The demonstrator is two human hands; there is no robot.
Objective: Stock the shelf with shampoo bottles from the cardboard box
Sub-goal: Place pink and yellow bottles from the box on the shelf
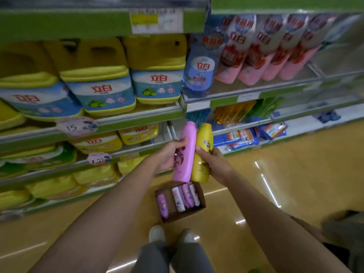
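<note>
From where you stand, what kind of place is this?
Most likely a shop's cleaning-goods aisle: shelves stacked with yellow jugs, price tags on the edges, and a box of bottles on the floor.

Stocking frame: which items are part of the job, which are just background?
Job:
- pink bottle, held by left hand
- yellow bottle, held by right hand
- cardboard box on the floor, more bottles inside
- shelf

Background:
- yellow detergent jugs
- pink refill pouches
- price tag reading 15

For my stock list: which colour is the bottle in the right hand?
Yellow bottle, seen in the head view, held by the right hand.
</note>
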